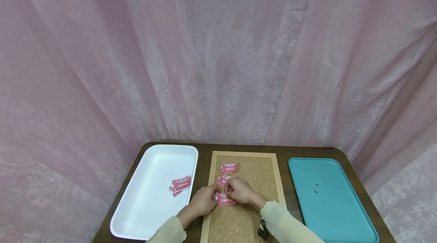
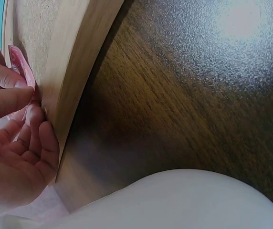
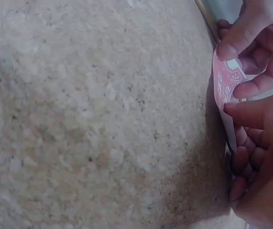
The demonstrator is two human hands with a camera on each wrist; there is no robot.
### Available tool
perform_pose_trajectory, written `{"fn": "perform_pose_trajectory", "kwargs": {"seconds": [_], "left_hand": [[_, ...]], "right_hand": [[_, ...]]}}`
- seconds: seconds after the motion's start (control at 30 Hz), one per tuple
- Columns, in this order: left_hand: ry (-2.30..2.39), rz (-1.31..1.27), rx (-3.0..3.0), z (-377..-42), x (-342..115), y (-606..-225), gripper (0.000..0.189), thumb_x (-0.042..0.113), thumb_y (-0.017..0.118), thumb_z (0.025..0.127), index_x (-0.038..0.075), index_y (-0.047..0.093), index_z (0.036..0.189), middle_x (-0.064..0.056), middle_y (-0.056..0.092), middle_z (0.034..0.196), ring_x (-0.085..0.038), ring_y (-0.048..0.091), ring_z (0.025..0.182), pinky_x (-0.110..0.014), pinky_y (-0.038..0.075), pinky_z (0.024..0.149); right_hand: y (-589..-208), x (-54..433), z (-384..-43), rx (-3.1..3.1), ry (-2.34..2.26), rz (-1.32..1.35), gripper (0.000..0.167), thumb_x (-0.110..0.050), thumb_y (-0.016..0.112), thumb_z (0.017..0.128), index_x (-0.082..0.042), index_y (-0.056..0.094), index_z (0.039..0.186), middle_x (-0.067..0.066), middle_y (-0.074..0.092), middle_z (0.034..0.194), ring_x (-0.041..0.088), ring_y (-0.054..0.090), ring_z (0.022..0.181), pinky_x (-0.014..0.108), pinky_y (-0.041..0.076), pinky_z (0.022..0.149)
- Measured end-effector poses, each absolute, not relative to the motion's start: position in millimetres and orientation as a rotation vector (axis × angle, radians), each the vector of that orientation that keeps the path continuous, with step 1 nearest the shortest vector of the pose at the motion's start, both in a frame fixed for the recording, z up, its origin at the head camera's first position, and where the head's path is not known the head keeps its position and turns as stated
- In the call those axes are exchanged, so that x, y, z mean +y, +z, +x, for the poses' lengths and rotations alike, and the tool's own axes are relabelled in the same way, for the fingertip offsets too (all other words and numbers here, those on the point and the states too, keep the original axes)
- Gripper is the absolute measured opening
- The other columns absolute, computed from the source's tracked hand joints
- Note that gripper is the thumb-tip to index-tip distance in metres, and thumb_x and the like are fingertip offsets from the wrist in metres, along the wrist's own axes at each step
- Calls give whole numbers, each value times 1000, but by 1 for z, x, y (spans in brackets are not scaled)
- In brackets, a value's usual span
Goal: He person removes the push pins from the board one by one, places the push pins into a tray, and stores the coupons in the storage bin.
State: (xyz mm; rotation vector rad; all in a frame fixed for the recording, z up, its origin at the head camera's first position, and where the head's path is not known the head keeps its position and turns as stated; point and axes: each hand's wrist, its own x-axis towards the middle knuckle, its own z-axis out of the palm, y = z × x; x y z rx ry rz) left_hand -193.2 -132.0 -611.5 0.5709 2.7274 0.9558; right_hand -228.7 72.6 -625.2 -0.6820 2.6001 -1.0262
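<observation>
The left hand [image 1: 206, 200] pinches the left end of a pink card [image 1: 226, 200] on the cork board [image 1: 249, 220]. The right hand [image 1: 239, 191] has curled fingers and pinches the card's far edge. Two more cards [image 1: 229, 167] sit farther up the board. Left is a white tray [image 1: 153, 163] with cards; right is a blue tray [image 1: 341, 212].

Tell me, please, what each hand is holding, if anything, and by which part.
The left hand holds the lowest coupon by its left end. The right hand is at its upper edge; what it pinches cannot be told.
</observation>
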Motion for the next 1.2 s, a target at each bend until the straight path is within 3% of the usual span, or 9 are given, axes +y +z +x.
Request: {"fn": "perform_pose_trajectory", "kwargs": {"seconds": [0.23,0.5,0.77,1.2], "left_hand": [[944,570,2731,-194,-132,-613,33,-4,75,81,8,69,111,4,59,77,-4,46,64,-24,38,57],[937,561,2751,-195,-133,-614,36,-3,72,78,10,70,112,10,54,74,-4,46,61,-24,37,54],[945,562,2743,-195,-132,-615,36,-3,72,79,10,70,112,10,54,74,-4,46,62,-24,37,55],[1030,545,2733,-196,-133,-615,30,-6,72,83,9,71,110,8,56,73,-2,48,62,-22,38,54]], "right_hand": [[-623,71,-227,2575,-1031,-688,17,0,72,91,-13,66,80,-10,54,66,1,47,57,20,36,50],[-620,72,-225,2535,-1072,-726,20,2,70,90,-14,64,79,-10,54,69,1,48,59,19,37,51],[-614,78,-227,2403,-1200,-744,11,7,64,92,-2,66,87,-1,61,81,5,52,69,21,43,59],[-614,83,-234,2317,-1262,-739,16,6,66,90,-9,61,87,-3,60,77,3,52,67,20,43,59]]}}
